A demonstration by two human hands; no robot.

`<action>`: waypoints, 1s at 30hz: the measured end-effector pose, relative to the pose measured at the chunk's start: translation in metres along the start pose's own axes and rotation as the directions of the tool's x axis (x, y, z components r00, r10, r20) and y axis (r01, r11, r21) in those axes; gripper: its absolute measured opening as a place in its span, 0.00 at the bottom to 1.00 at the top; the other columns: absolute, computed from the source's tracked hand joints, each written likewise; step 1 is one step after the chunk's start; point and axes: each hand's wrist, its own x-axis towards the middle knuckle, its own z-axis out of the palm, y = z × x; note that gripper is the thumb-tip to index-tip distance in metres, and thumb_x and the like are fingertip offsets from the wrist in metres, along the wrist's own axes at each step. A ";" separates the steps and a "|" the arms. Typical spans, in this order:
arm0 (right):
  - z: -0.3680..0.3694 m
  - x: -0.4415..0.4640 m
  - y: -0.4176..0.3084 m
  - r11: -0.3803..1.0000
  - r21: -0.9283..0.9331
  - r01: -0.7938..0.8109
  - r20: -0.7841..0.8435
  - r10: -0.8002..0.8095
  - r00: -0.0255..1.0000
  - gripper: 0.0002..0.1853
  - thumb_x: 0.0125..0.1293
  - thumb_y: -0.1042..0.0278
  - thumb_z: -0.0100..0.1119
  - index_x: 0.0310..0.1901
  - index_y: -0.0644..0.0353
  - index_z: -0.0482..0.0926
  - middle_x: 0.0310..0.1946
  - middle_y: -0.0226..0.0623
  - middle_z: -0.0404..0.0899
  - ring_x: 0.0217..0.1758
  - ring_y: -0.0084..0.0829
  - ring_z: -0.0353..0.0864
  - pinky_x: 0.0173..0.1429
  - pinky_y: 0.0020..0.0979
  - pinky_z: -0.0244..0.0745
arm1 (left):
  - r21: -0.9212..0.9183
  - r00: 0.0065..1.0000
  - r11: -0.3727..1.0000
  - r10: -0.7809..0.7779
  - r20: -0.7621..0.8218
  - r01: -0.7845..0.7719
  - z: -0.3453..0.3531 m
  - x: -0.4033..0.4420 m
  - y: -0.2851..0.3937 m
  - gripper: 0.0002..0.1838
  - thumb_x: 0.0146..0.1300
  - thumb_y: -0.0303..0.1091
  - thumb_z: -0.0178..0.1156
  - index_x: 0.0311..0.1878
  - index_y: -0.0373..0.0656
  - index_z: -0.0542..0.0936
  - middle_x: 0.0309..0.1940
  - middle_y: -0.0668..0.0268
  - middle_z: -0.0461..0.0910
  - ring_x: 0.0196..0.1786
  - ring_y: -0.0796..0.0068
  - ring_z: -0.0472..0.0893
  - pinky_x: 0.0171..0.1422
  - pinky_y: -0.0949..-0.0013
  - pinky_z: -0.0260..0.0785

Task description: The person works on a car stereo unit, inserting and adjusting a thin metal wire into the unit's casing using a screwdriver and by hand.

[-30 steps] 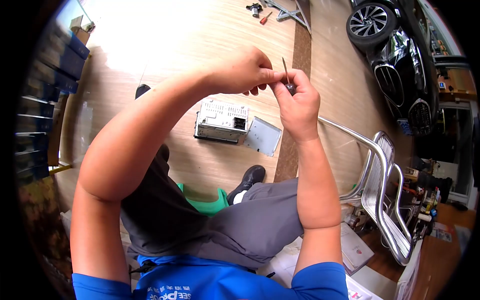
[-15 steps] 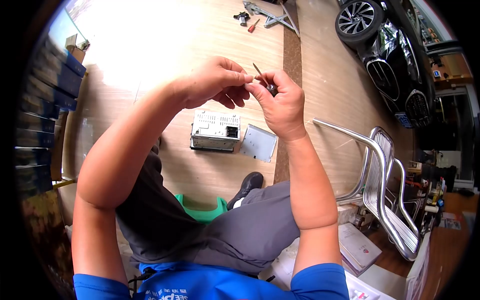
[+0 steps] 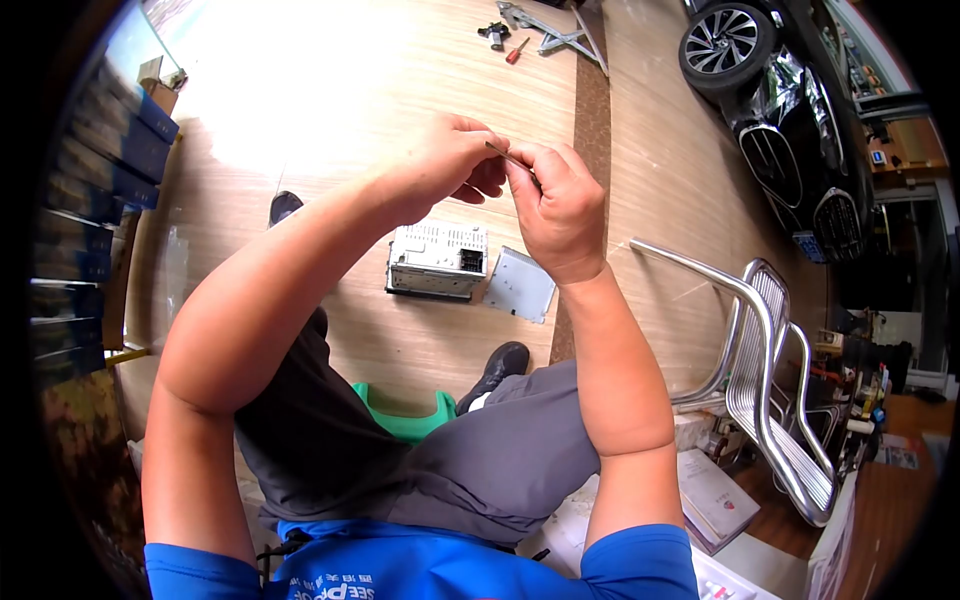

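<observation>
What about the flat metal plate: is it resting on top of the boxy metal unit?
No, the plate lies on the floor beside the boxy metal unit.

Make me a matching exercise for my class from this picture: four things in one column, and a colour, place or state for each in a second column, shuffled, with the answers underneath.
Things
1. Boxy metal unit
2. Flat metal plate
3. Dark thin-shafted tool
4. Car

Places, colours and states
A. Gripped in the right hand
B. Black, with a spoked wheel showing
C. Thin and grey, lying near the dark floor strip
D. On the floor, with rows of slots in its pale top

Right pairs: 1-D, 2-C, 3-A, 4-B
</observation>
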 end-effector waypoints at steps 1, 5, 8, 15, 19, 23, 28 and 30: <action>0.001 0.000 0.001 0.998 -0.048 0.027 0.012 -0.026 1.000 0.07 0.59 0.75 0.66 0.39 0.58 0.81 0.31 0.39 0.79 0.30 0.41 0.82 0.32 0.36 0.77 | 0.014 1.000 1.000 -0.022 -0.009 0.022 -0.001 0.000 0.001 0.11 0.70 0.39 0.57 0.40 0.40 0.79 0.31 0.66 0.81 0.34 0.77 0.81 0.42 0.70 0.75; 0.006 -0.001 0.001 0.999 -0.037 0.032 0.009 -0.032 0.999 0.06 0.60 0.75 0.65 0.39 0.58 0.80 0.31 0.39 0.79 0.30 0.42 0.82 0.32 0.37 0.77 | 0.016 0.998 0.998 -0.057 -0.023 0.058 -0.003 -0.003 0.003 0.11 0.69 0.38 0.56 0.40 0.40 0.79 0.30 0.66 0.81 0.34 0.77 0.81 0.42 0.70 0.75; 0.007 0.000 -0.001 1.000 -0.001 -0.018 0.025 0.018 1.000 0.05 0.62 0.75 0.64 0.38 0.60 0.79 0.31 0.41 0.79 0.30 0.43 0.81 0.32 0.37 0.77 | 0.010 0.999 0.999 -0.053 0.006 0.053 -0.004 -0.007 0.007 0.11 0.69 0.38 0.55 0.40 0.40 0.79 0.30 0.66 0.81 0.34 0.76 0.81 0.42 0.70 0.75; 0.007 -0.001 -0.005 0.980 0.112 -0.163 0.084 0.154 0.984 0.03 0.64 0.76 0.61 0.37 0.63 0.77 0.31 0.46 0.78 0.33 0.46 0.81 0.37 0.39 0.75 | 0.049 0.998 0.998 -0.028 0.057 0.025 -0.009 -0.004 0.003 0.12 0.69 0.40 0.54 0.38 0.41 0.79 0.30 0.66 0.80 0.33 0.77 0.81 0.41 0.71 0.75; 0.009 -0.003 -0.001 0.952 0.193 -0.239 0.093 0.224 0.970 0.03 0.65 0.76 0.61 0.37 0.64 0.78 0.31 0.47 0.80 0.32 0.42 0.81 0.38 0.36 0.75 | 0.082 0.997 0.997 -0.005 0.078 -0.001 -0.010 -0.003 0.000 0.14 0.72 0.43 0.54 0.37 0.42 0.78 0.28 0.67 0.79 0.32 0.77 0.81 0.39 0.71 0.76; 0.009 -0.003 -0.005 0.939 0.201 -0.281 0.088 0.268 0.959 0.03 0.65 0.75 0.61 0.37 0.64 0.78 0.31 0.46 0.80 0.32 0.42 0.81 0.37 0.36 0.75 | 0.076 0.998 0.997 0.011 0.064 -0.016 -0.008 -0.001 -0.005 0.14 0.73 0.42 0.53 0.36 0.42 0.78 0.27 0.69 0.77 0.29 0.78 0.80 0.36 0.72 0.76; 0.010 -0.003 -0.005 0.983 0.087 -0.165 0.050 0.161 0.986 0.03 0.65 0.75 0.61 0.37 0.65 0.78 0.30 0.47 0.80 0.32 0.43 0.82 0.37 0.36 0.75 | 0.071 0.997 0.995 0.064 0.046 -0.067 -0.006 0.003 -0.012 0.15 0.74 0.42 0.52 0.36 0.41 0.77 0.26 0.70 0.76 0.27 0.80 0.79 0.34 0.74 0.75; 0.011 -0.005 -0.001 0.981 0.091 -0.169 0.058 0.165 0.985 0.04 0.67 0.74 0.61 0.38 0.65 0.79 0.30 0.43 0.80 0.31 0.34 0.80 0.37 0.32 0.74 | 0.093 0.997 0.993 0.072 0.035 -0.075 -0.007 0.003 -0.012 0.15 0.74 0.42 0.52 0.35 0.41 0.77 0.26 0.70 0.75 0.27 0.80 0.78 0.34 0.75 0.75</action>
